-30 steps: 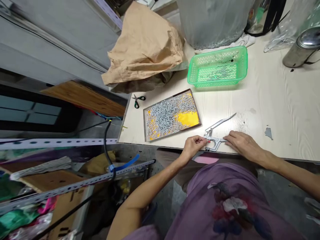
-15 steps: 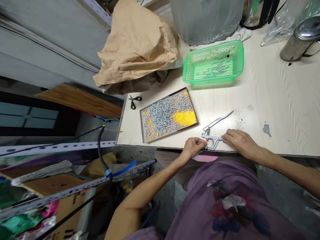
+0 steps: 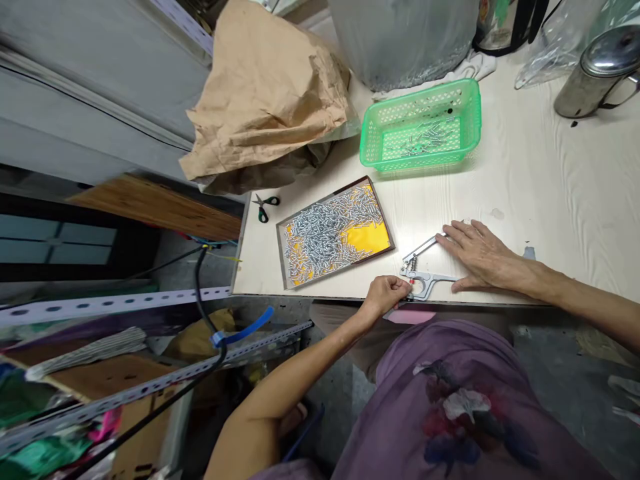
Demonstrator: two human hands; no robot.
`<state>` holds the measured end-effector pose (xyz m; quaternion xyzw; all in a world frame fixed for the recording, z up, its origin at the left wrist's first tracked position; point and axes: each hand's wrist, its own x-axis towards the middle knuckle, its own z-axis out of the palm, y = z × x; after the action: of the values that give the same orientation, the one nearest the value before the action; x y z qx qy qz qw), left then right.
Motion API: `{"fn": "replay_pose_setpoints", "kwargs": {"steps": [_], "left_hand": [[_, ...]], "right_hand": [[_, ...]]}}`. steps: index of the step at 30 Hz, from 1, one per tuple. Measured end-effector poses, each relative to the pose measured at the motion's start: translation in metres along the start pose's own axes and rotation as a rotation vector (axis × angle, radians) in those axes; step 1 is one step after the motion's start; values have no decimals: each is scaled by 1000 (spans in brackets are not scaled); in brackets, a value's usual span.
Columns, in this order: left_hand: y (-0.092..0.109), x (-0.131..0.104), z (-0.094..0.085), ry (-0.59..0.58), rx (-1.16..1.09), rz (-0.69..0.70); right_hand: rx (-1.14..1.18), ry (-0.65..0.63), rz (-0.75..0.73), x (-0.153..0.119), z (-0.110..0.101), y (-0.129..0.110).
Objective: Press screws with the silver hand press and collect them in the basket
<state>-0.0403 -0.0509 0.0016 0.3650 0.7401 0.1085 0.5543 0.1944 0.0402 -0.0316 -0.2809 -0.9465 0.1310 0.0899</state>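
Observation:
A pair of silver hand-press pliers (image 3: 429, 277) with a spring and a red part near the jaws lies at the table's front edge, handles spread to the right. My left hand (image 3: 385, 293) is pinched closed at the jaw end; what its fingertips hold is hidden. My right hand (image 3: 483, 257) is open, fingers stretched out. Its fingertips touch the end of the upper handle, and its thumb is by the end of the lower one. Left of the pliers, a shallow tray (image 3: 340, 265) with a yellow bottom holds many small silver metal pieces (image 3: 320, 233).
A green basket (image 3: 420, 160) with similar metal pieces stands behind. Scissors (image 3: 265, 208) lie near the table's left edge. Brown paper (image 3: 270, 100) is heaped at the back left, and a metal jug (image 3: 595, 80) stands at the back right. A pink piece (image 3: 413, 317) shows below the table edge.
My right hand has moved up from the lower handle's end and spread, its fingers reaching the upper handle. My left hand stays at the jaws. The view has shifted slightly.

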Motion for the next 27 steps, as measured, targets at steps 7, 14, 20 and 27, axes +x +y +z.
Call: {"fn": "replay_pose_setpoints", "kwargs": {"steps": [7,14,20,27], "left_hand": [[0,0,1,8,-35,-10],[-10,-8,1,147,268,246],[2,1,18,298,727,911],[35,25,28,72,1020,953]], "right_hand": [[-54,-72,-36,8,-17,-10],[36,-59,-43,2,-16,-17],[39,-53,-24,-1,-10,-23],[49,-48,14,-10,-14,-15]]}}
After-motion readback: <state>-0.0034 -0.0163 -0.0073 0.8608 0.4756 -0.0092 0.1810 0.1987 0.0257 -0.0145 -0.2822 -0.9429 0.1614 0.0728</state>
